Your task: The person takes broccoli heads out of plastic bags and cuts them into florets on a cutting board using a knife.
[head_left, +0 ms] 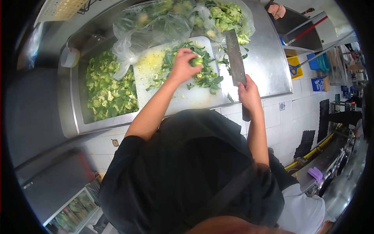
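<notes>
My left hand (184, 67) is closed around a green vegetable piece (196, 61) above the white cutting board (194, 101). Green leaf trimmings (208, 80) lie on the board under and beside that hand, with yellowish crumbs to their left. In my right hand (249, 93) is the handle of a wide cleaver (235, 56), its blade pointing away from me over the steel counter, right of the board. Cut green florets (109, 93) fill the sink left of the board.
Clear plastic bags (156, 29) lie behind the board, with leafy heads (228, 17) at their right. A white container (70, 57) stands at the sink's far left corner. The steel counter (272, 74) ends at the right. Part of a person in a light shirt (302, 208) shows at lower right.
</notes>
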{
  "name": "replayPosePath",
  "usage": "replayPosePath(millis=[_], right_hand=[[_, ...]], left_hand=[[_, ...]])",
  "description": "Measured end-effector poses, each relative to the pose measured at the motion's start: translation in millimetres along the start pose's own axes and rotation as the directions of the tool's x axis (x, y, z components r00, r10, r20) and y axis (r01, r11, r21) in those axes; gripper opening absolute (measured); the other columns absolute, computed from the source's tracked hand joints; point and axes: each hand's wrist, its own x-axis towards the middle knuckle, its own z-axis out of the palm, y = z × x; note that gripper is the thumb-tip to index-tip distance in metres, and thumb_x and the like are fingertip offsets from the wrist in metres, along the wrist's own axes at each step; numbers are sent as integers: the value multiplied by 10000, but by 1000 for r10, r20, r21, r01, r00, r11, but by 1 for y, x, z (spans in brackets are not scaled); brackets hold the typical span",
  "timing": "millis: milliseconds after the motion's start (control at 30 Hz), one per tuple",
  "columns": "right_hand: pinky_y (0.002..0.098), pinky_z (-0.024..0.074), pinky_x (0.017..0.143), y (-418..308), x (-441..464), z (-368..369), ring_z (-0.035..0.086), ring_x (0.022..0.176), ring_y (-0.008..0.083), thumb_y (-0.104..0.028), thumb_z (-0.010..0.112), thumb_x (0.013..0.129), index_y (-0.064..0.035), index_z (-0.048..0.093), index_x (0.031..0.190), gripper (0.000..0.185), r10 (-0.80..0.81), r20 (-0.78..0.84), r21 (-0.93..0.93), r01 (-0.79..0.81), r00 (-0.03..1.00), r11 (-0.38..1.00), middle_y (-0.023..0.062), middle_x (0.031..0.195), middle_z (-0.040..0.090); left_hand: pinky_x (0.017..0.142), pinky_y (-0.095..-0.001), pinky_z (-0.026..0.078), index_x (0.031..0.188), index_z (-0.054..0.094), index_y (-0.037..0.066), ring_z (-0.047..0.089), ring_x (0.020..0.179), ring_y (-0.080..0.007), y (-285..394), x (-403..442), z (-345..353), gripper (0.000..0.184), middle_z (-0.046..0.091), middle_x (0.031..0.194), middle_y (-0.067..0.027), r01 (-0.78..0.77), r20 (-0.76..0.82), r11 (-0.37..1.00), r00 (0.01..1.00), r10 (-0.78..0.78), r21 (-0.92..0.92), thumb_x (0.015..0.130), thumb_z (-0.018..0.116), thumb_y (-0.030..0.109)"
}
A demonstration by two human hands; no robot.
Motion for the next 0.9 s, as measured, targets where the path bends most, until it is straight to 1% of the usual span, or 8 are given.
replayPosePath(millis=[167, 267, 333, 467, 533, 633, 833, 900], right_hand=[[503, 512, 835, 13, 2, 1, 651, 959, 490, -122, 568, 951, 37, 557, 1233, 324, -52, -7, -57, 51, 999, 997, 307, 990, 683], [509, 512, 837, -10, 0, 6, 648, 969, 498, -129, 573, 950, 38, 559, 1217, 316, 145, 77, -39, -143, 986, 989, 310, 1000, 682], [511, 512, 840, 8, 14, 16, 646, 972, 504, -139, 583, 946, 41, 558, 1213, 322, -98, 45, -139, 103, 994, 985, 317, 999, 680], [506, 510, 861, -12, 23, 26, 643, 1000, 502, -146, 588, 943, 39, 552, 1258, 367, -125, 142, -222, 155, 982, 963, 328, 1022, 674], [347, 476, 554, -8, 23, 36, 559, 582, 153, -84, 573, 959, 18, 583, 1169, 233, -198, 134, -205, 222, 971, 953, 84, 701, 595], [373, 486, 585, -4, 27, 46, 583, 590, 197, -101, 585, 952, 24, 582, 1157, 240, -265, 126, -213, 287, 956, 934, 121, 713, 615], [404, 494, 627, -20, 23, 58, 628, 641, 282, -133, 606, 943, 42, 577, 1169, 288, -284, 210, -295, 338, 935, 894, 198, 762, 652], [401, 493, 625, -20, 20, 60, 623, 638, 272, -131, 607, 943, 45, 577, 1173, 292, -285, 220, -301, 342, 933, 890, 194, 760, 653]], left_hand=[[820, -325, 557, 924, 713, 53, 649, 948, -215, -64, -33, -99, 184, 622, 1146, -109, 243, -182, 874, 921, -343, -421, 796, 796, 154], [904, -394, 531, 1047, 722, 105, 620, 1075, -255, -59, -49, -135, 283, 598, 1241, -151, 503, -385, 863, 804, -452, 37, 815, 807, 243], [1016, -459, 456, 1196, 694, 172, 551, 1205, -305, -50, -52, -102, 424, 557, 1322, -191, 173, -217, 928, 971, -104, 331, 821, 808, 333], [1100, -466, 377, 1305, 644, 212, 484, 1286, -344, -35, -69, -55, 520, 542, 1338, -164, 159, -74, 800, 987, -143, 578, 827, 795, 350], [1106, -445, 382, 1328, 630, 214, 482, 1299, -340, -45, -80, -54, 530, 549, 1322, -145, 122, -17, 820, 991, -136, 560, 834, 792, 318], [1064, -440, 412, 1361, 605, 196, 527, 1237, -345, -54, -82, -53, 540, 559, 1329, -130, 269, -49, 872, 961, -274, 408, 852, 761, 291], [983, -445, 431, 1303, 627, 166, 553, 1138, -299, -61, -58, -61, 462, 600, 1218, -93, 46, -139, 874, 990, 26, 484, 869, 738, 278], [980, -446, 428, 1239, 653, 154, 548, 1122, -306, -72, -48, -62, 413, 600, 1163, -105, -22, 47, 910, 999, 3, 415, 850, 743, 259]])
